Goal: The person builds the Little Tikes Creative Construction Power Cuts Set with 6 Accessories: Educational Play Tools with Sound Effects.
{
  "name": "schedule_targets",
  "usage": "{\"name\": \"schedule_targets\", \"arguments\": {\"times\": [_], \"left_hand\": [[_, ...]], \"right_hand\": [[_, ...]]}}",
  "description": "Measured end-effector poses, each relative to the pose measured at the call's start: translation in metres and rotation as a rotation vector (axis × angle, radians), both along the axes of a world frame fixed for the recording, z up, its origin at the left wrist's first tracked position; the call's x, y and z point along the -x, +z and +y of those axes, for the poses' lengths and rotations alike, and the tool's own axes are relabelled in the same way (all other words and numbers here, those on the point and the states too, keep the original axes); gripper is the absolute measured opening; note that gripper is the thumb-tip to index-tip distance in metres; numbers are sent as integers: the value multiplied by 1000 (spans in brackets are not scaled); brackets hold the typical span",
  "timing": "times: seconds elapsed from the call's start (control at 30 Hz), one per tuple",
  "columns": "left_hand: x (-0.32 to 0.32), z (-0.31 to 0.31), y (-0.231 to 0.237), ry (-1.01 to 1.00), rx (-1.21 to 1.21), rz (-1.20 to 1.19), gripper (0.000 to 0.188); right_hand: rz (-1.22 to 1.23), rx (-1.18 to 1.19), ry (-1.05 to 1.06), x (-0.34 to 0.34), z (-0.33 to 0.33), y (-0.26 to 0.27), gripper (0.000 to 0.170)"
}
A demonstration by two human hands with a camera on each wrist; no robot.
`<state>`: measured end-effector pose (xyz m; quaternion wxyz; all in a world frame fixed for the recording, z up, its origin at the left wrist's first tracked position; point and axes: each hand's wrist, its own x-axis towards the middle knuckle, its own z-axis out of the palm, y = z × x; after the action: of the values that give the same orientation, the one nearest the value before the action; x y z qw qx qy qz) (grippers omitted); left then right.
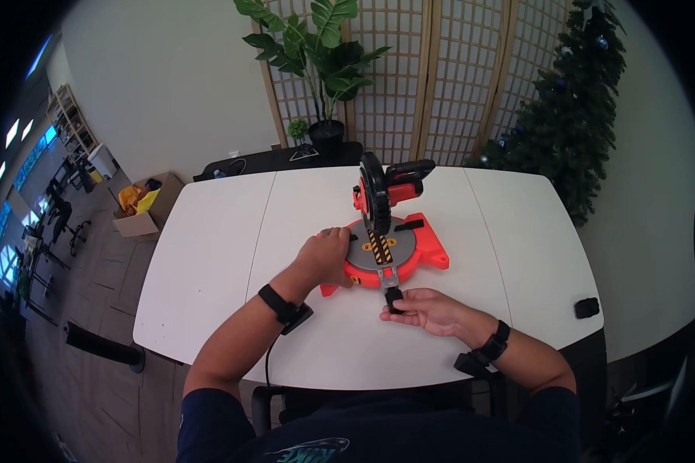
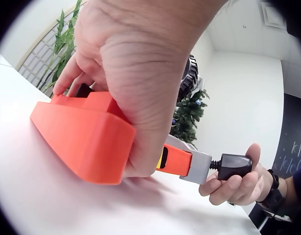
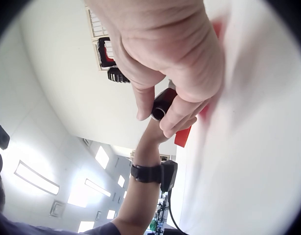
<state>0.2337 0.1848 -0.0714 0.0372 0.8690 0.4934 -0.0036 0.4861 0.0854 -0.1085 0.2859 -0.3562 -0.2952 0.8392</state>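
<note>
A toy miter saw with an orange-red base (image 1: pixel 432 248) and a grey round turntable (image 1: pixel 406 245) stands on the white table. Its black blade guard (image 1: pixel 374 193) and black handle (image 1: pixel 411 169) rise at the back. My left hand (image 1: pixel 324 256) grips the left side of the base, thumb at the front edge and fingers over the top, as the left wrist view also shows. At the front, my right hand (image 1: pixel 432 312) pinches the black knob (image 2: pixel 236 167) between thumb and fingers. A threaded black screw (image 2: pixel 215 165) shows between that knob and the grey bracket (image 2: pixel 197 167).
A small black object (image 1: pixel 586 308) lies near the table's right edge. Beyond the white table (image 1: pixel 208 255) are a potted plant (image 1: pixel 327 135), a folding screen (image 1: pixel 463 77) and a decorated tree (image 1: pixel 560 116). A cardboard box (image 1: pixel 161 212) stands on the floor at left.
</note>
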Motion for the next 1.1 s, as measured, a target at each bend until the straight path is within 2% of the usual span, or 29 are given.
{"name": "schedule_targets", "arguments": {"times": [0.2,0.3,0.4,0.47,0.57,0.7,0.8,0.87,1.0,1.1], "left_hand": [[0,0,-1,-4,-8,2,98],[0,-1,-2,-6,-21,-6,97],[1,0,-5,-15,-29,-14,96],[1,1,-5,-14,-30,-15,97],[0,0,-3,-8,-24,-11,97],[0,0,-2,-5,-12,-5,98],[-1,-1,-2,0,-19,-6,100],[-1,-1,0,10,-1,3,102],[-2,-2,1,11,13,-3,103],[-3,-2,2,21,29,8,104]], "right_hand": [[26,18,-46,-1,-2,3,31],[68,19,11,-7,4,-7,35],[124,41,60,-6,5,-4,33],[-26,20,49,-3,1,4,28],[-63,21,46,-2,2,-3,27],[21,59,49,-5,3,-7,28],[69,64,56,-4,2,-6,23],[11,49,44,-2,1,-3,16],[-15,39,17,-3,0,-11,18],[61,47,-14,-4,0,-9,23]]}}
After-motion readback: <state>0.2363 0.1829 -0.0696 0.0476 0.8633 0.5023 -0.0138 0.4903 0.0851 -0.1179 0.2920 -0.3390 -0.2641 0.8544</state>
